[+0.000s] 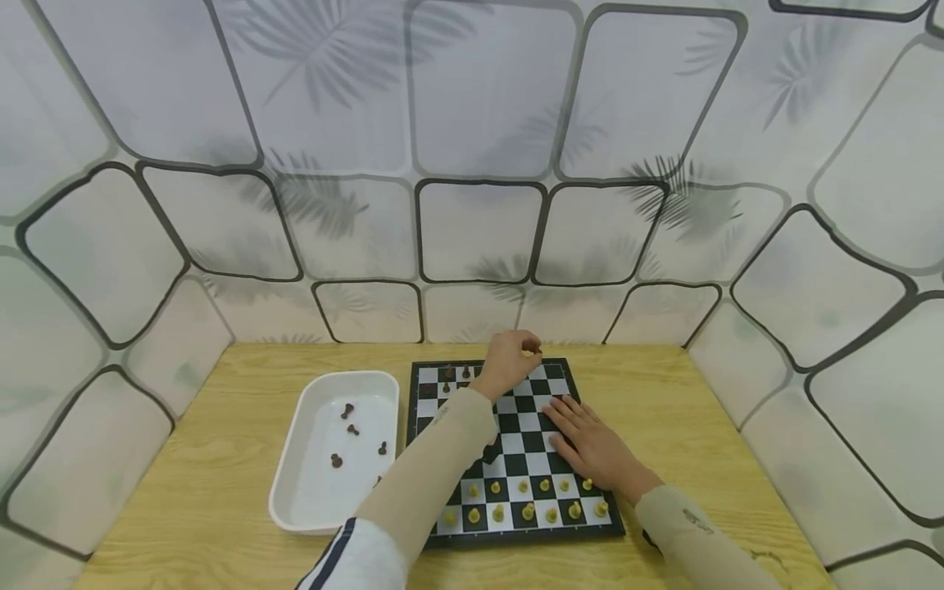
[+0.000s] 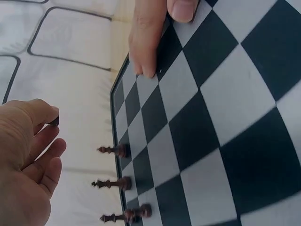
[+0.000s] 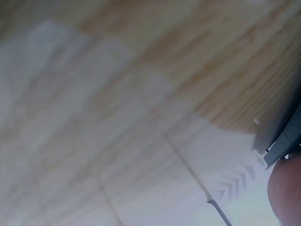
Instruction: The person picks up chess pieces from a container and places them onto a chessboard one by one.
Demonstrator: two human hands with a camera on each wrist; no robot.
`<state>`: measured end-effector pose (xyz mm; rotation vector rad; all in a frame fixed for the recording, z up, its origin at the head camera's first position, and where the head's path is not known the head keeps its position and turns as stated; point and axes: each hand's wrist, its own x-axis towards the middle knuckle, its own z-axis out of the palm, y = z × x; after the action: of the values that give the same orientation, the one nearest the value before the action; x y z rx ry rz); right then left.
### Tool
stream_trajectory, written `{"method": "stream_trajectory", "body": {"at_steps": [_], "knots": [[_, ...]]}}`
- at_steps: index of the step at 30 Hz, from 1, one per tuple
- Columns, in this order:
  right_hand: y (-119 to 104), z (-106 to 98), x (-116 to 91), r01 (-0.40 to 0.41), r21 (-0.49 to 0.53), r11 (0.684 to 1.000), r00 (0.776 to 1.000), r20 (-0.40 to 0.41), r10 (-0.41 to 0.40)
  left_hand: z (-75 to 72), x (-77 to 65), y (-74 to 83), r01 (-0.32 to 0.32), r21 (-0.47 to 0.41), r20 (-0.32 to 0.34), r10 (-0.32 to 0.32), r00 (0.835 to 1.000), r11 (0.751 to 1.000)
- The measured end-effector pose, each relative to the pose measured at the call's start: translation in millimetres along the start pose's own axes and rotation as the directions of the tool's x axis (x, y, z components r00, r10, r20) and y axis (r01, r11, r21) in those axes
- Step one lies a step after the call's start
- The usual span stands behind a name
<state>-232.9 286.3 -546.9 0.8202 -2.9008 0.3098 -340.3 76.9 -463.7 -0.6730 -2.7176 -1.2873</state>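
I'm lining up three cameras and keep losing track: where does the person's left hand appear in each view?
Head: the left hand is just below and right of centre, over the far side of the chessboard.
Left wrist: at the left edge, pinching a dark piece.
Right wrist: not in it.
Shared landmark: the patterned wall, in all three.

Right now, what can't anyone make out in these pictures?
- Held piece: its kind, mostly covered by left fingers, left wrist view.
- Chessboard: part hidden behind the left sleeve, head view.
- White tray: lower right corner behind that sleeve, head view.
- Right hand: mostly cut off by the right edge, right wrist view.
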Motion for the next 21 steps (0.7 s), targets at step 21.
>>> {"method": "stream_trajectory", "body": {"at_steps": [21], "knots": [[2.9, -0.6, -0.8, -0.002, -0.010, 1.000, 1.000, 0.025, 0.002, 44.1, 7.6, -0.1, 0.054, 0.398, -0.001, -0.059, 0.998, 0.916]]}}
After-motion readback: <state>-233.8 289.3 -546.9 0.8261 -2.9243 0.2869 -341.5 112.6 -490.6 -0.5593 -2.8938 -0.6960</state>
